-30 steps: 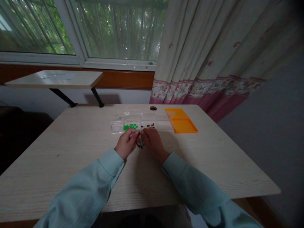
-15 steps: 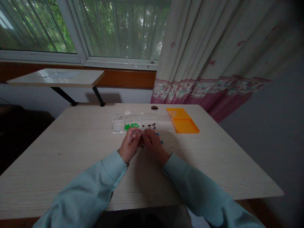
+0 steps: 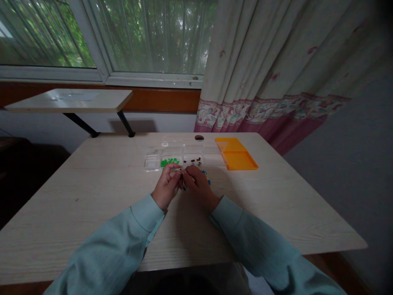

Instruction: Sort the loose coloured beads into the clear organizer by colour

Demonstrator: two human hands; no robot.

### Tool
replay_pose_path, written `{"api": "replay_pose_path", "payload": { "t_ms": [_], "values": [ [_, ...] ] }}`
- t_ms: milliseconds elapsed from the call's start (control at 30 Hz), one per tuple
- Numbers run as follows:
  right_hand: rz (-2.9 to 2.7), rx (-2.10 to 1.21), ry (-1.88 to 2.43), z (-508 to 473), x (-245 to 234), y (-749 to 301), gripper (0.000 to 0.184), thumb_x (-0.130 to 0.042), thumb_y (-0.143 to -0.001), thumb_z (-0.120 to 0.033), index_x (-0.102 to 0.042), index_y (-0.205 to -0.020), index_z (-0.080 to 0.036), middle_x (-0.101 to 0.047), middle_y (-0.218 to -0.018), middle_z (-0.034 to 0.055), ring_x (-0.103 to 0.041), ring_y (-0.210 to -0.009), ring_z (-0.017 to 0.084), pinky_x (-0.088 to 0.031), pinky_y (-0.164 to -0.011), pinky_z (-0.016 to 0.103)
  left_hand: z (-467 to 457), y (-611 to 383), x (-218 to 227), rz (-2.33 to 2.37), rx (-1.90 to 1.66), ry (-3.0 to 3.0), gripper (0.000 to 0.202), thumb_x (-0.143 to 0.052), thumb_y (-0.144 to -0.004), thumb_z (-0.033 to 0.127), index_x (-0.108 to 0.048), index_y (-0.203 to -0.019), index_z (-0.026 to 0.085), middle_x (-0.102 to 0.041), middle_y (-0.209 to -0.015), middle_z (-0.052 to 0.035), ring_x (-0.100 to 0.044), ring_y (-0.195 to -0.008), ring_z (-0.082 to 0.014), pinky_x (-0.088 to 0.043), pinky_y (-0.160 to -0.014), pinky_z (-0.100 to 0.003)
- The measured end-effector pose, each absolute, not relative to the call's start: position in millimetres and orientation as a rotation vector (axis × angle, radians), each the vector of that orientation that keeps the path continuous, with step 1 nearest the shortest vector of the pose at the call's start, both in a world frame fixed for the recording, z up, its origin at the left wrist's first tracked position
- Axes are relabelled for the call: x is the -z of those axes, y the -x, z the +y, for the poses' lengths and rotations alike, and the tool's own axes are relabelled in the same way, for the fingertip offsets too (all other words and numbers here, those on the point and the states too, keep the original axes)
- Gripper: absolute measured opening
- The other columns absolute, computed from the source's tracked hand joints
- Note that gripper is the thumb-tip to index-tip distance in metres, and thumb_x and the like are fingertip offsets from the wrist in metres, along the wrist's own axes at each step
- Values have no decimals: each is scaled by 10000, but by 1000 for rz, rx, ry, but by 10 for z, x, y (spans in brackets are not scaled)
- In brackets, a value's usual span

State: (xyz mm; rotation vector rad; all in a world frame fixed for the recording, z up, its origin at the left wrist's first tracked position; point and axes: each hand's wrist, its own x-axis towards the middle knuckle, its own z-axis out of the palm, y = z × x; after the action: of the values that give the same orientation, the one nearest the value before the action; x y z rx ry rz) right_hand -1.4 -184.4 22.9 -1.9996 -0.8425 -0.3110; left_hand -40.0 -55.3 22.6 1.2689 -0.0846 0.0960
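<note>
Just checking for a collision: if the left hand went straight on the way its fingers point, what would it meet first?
Most likely the right hand, which touches or nearly touches the left hand at the tips; depth is too unclear to say which.

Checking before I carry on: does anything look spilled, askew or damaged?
Nothing looks plainly damaged. Small blue and yellow pieces lie beside the right hand, outside the clear tray; they look stray because green pieces and brown pieces sit in its compartments. Whether they spilled I can't tell.
</note>
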Motion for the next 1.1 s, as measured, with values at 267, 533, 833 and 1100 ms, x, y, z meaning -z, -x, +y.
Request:
{"api": "replay_pose_path", "payload": {
  "t_ms": [267, 533, 833, 1100],
  "values": [
    [-771, 293, 1982, -1860, -233, -39, 388, -400, -926, -359, -443, -574, -203, -465, -575, -16, -443, -595, 132, -326, -583, 267, -500, 365, -168, -113, -112, -1352, 374, -539, -853, 499, -443, -1081, 218, -476, -531, 81, -403, -464, -74, -301, -477, -177],
    [-571, 836, 2216, -2346, -87, -631, 280, -459, -922, -321, -628, -735, -200, -609, -745, 28, -493, -772, 179, -355, -793, 350, -322, 305, -80, -189, -396, -1843, 354, -485, -899, 429, -510, -1172, 205, -413, -619, 50, -414, -571, -104, -346, -580, -213],
    [-446, 859, 2274, -2381, 151, -833, 218, -634, -812, -413, -716, -733, -227, -626, -799, 32, -497, -827, 197, -358, -821, 372, -83, 157, -62, -449, -560, -2308, 241, -448, -910, 273, -657, -1006, 200, -587, -849, -50, -525, -828, -174, -421, -772, -302],
    [-463, 847, 2276, -2400, 186, -862, 181, -641, -807, -390, -720, -832, -229, -635, -843, 38, -502, -874, 211, -347, -857, 385, 25, 137, -76, -685, -452, -2502, 209, -576, -837, 350, -669, -971, 219, -565, -928, -68, -506, -925, -217, -410, -852, -373]
  ]
}}
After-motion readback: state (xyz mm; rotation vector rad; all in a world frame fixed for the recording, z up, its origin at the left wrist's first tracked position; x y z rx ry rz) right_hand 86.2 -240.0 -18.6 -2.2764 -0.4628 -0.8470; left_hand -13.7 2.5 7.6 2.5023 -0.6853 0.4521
